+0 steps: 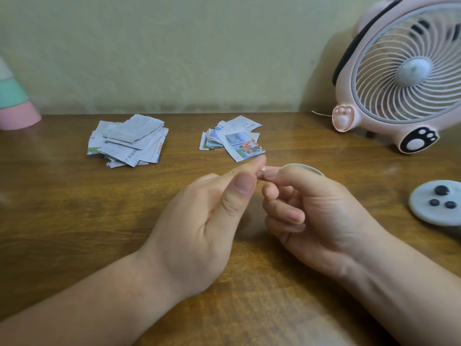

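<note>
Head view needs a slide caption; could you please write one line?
At the table, left hand and right hand pinch a tiny white piece; grey clipping pile and colourful clipping pile behind.

a tiny white scrap, mostly hidden, sits pinched between fingers.

Glossy wood table; paper scraps; smooth plastic fan.

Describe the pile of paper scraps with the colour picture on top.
The picture pile lies flat on the wooden table, right of a text-printed pile. It is a loose, fanned stack of thin, roughly rectangular paper scraps with uneven edges. The top scrap, tilted, shows a blue and white scene with orange-red figures. The left hand, pinching a small white piece, shows just below its near corner; contact is unclear.
</note>
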A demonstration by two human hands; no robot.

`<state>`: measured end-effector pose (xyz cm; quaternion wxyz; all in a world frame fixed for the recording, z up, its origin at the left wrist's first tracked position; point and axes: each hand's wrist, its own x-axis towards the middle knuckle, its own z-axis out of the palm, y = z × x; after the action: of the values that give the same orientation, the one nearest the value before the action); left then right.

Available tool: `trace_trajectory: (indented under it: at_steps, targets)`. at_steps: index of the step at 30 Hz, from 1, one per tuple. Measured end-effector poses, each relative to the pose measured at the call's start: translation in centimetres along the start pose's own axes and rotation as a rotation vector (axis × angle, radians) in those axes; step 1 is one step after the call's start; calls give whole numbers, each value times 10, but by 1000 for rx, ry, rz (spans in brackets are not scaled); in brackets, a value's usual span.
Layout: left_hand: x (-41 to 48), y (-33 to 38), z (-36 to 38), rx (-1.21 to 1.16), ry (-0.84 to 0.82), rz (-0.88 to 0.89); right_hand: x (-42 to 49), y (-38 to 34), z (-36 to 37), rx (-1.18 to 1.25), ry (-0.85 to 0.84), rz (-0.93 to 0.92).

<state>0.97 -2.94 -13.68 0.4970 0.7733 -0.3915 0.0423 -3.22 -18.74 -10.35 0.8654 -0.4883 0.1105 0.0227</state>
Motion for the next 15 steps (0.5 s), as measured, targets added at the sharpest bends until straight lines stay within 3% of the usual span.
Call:
trace_trajectory:
  at_steps: [15]
  targets:
    - [1,-1,0,-7,6,14,3,1,-6,-66,-19,-34]
